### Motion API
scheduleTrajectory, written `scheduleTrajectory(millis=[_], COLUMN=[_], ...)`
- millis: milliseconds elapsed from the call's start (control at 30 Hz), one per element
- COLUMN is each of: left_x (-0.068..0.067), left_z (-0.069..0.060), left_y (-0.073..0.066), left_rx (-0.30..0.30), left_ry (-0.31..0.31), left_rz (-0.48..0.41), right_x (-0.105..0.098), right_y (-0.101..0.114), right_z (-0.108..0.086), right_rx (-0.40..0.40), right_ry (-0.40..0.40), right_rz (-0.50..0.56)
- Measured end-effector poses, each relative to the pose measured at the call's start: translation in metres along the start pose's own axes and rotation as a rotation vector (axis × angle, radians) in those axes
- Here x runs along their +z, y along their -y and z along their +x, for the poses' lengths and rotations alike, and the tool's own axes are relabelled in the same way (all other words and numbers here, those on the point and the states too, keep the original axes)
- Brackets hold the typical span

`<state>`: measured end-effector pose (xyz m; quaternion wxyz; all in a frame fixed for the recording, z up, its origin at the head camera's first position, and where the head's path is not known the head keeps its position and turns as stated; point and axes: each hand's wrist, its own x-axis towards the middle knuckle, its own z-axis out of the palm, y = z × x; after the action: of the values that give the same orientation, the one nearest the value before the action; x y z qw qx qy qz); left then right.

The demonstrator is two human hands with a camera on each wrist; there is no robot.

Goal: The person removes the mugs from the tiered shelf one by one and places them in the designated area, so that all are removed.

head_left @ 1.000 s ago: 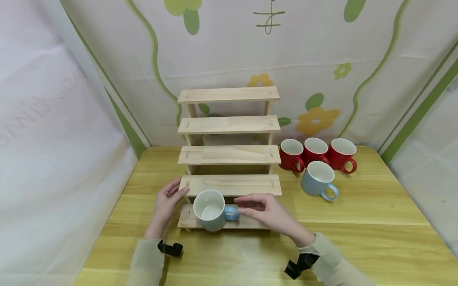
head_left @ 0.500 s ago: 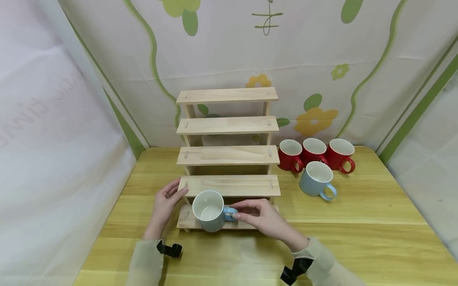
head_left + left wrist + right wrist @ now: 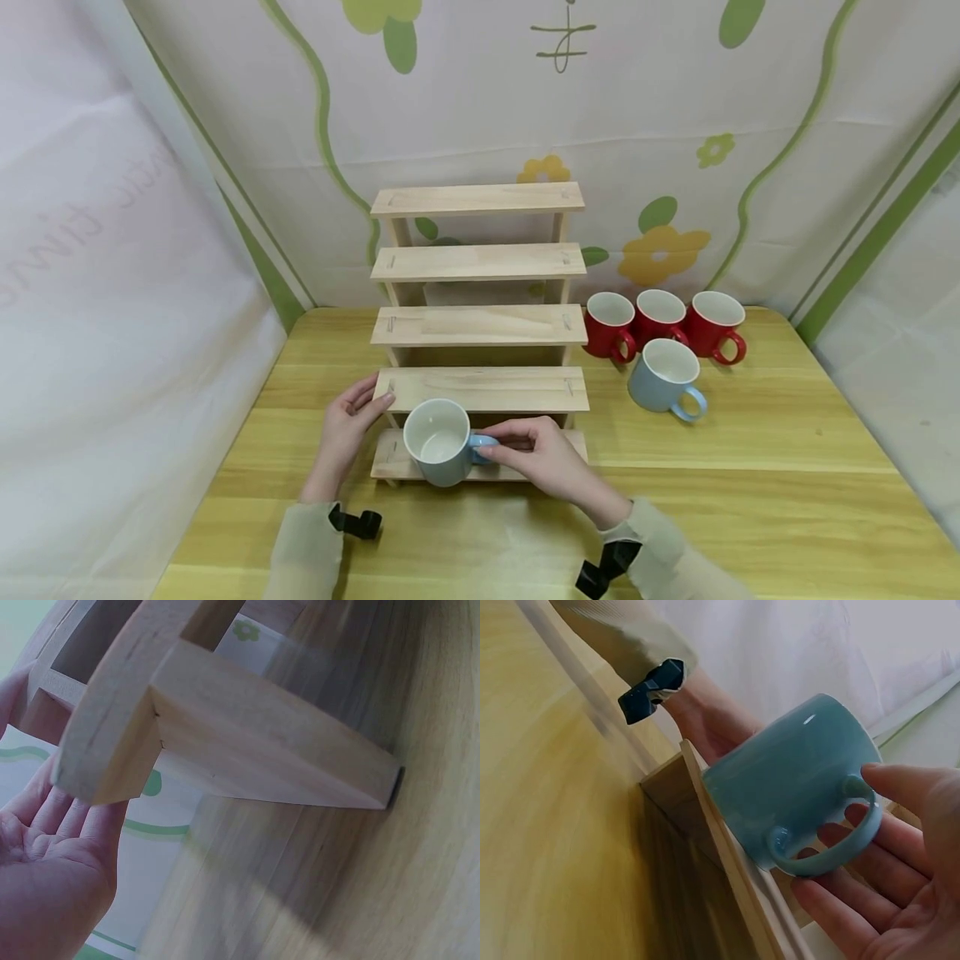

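A light blue mug (image 3: 438, 443) with a white inside stands upright on the lowest step of a tiered wooden shelf (image 3: 480, 327), toward its left end. Its handle (image 3: 838, 851) points right. My right hand (image 3: 551, 458) pinches that handle, thumb at its top end and fingers behind it in the right wrist view. At the left end of the second step from the bottom, my left hand (image 3: 351, 425) grips the board, thumb on top. The left wrist view shows its fingers (image 3: 71, 814) against the wooden frame from the side.
Three red mugs (image 3: 611, 325) stand in a row right of the shelf. A second light blue mug (image 3: 664, 375) sits in front of them, handle to the right. Printed cloth walls (image 3: 480, 100) enclose the wooden table (image 3: 712, 500) at the back and sides.
My right hand has moved left and closed in on the mug's handle, from just beside it to pinching it. The mug and my left hand have stayed put.
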<state>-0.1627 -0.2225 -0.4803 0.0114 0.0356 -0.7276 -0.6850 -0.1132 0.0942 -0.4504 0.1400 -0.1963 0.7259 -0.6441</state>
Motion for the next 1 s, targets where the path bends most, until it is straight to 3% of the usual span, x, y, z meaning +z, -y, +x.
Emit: scheduleTrajectory(millis=[267, 767, 1000], left_x=[-0.001, 0.0, 0.0], left_z=[0.001, 0.0, -0.001], left_y=[-0.001, -0.002, -0.002], left_rx=[-0.003, -0.003, -0.004], left_ry=[0.001, 0.007, 0.003], left_rz=[-0.001, -0.005, -0.008], right_x=[0.005, 0.0, -0.004], right_y=[-0.002, -0.011, -0.014], right_z=[0.003, 0.001, -0.002], right_rx=[-0.003, -0.062, -0.029], right_ry=[-0.039, -0.026, -0.009], right_rz=[-0.018, 0.011, 0.025])
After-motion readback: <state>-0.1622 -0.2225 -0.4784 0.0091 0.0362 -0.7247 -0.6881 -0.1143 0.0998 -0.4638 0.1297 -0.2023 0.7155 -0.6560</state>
